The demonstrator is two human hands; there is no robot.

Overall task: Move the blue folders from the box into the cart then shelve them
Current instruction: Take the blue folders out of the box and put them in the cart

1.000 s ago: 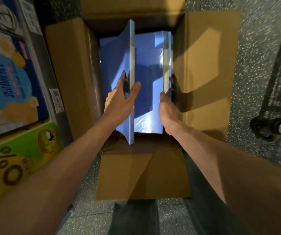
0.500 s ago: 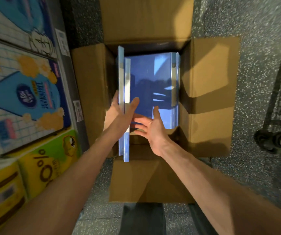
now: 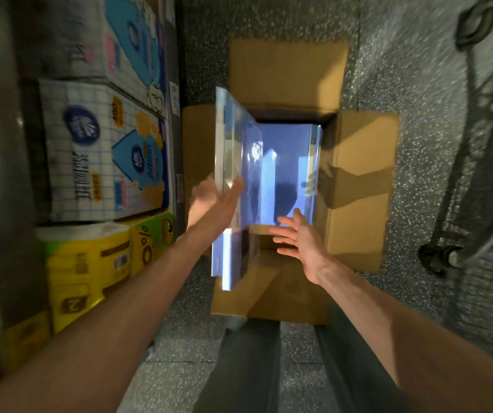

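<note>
Grip: left hand (image 3: 209,205) holds blue folders (image 3: 229,135) | right hand (image 3: 299,239) wide over box (image 3: 358,174) | yellow pack (image 3: 75,278) marked "N"

Above the left wall of the box (image 3: 358,174), our left hand (image 3: 209,201) grips a bundle of blue folders (image 3: 230,144) on edge, thumb across their face, though blur softens the detail. Our right hand (image 3: 296,236) hovers with fingers spread over the box's near edge, holding nothing. Inside the box stand more folders (image 3: 284,162). Right of the box is the cart (image 3: 436,259); left of it are shelved paper packs (image 3: 102,150).
</note>
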